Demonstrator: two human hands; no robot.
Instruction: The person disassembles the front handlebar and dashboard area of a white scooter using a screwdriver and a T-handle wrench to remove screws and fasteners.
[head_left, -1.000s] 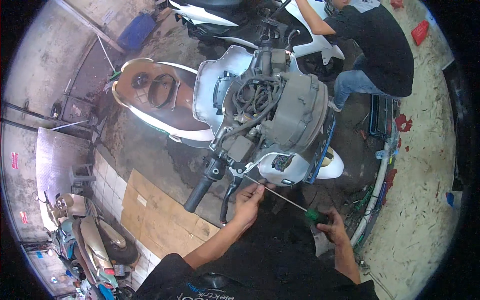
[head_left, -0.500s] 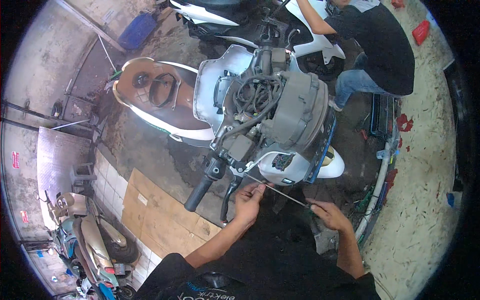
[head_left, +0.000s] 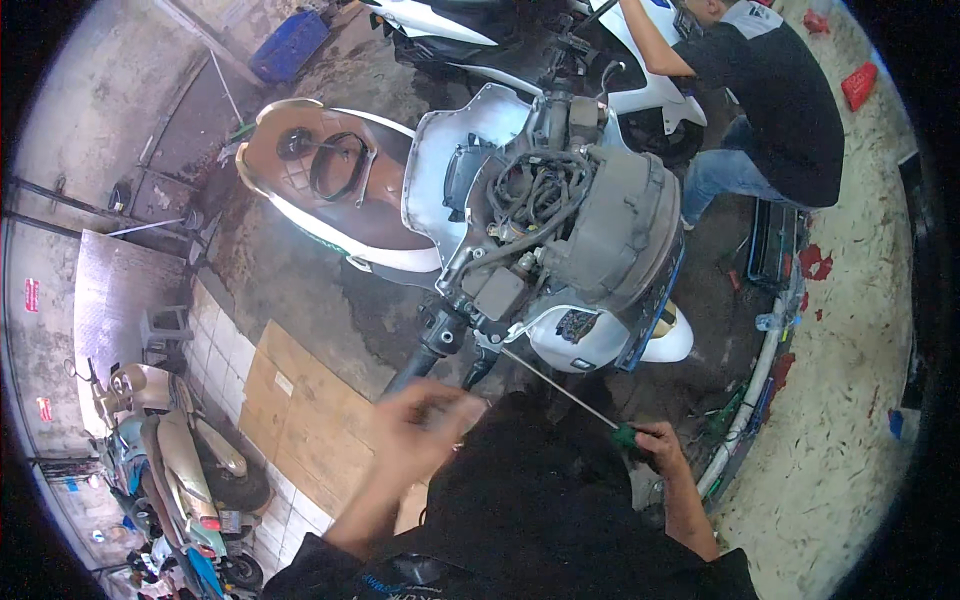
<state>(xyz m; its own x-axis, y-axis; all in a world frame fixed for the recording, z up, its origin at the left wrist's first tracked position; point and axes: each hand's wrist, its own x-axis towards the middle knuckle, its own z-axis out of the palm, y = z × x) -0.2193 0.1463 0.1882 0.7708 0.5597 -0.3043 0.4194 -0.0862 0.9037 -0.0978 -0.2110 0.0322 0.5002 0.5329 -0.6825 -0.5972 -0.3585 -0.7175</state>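
A white scooter with its front panels off stands before me, its handlebar (head_left: 447, 330) and wiring bare. My right hand (head_left: 664, 448) is closed around the green handle of a long screwdriver (head_left: 570, 396). The thin shaft slants up and left to the base of the brake lever (head_left: 482, 368); whether its tip sits in a screw cannot be made out. My left hand (head_left: 425, 422), smeared by motion, is off the shaft and close to the black handlebar grip (head_left: 408, 372) and the lever. Its fingers are too blurred to read.
Beyond the scooter, a person in a dark shirt (head_left: 770, 110) crouches beside another white scooter (head_left: 640, 90). Flattened cardboard (head_left: 300, 400) covers floor at left. A parked motorbike (head_left: 185, 470) stands lower left, a blue bin (head_left: 290, 47) upper left. A pipe (head_left: 745, 420) runs along the right.
My left hand has let go of the screwdriver shaft and moved left towards the handlebar grip. My right hand has shifted slightly down, still on the screwdriver. The view has shifted slightly.
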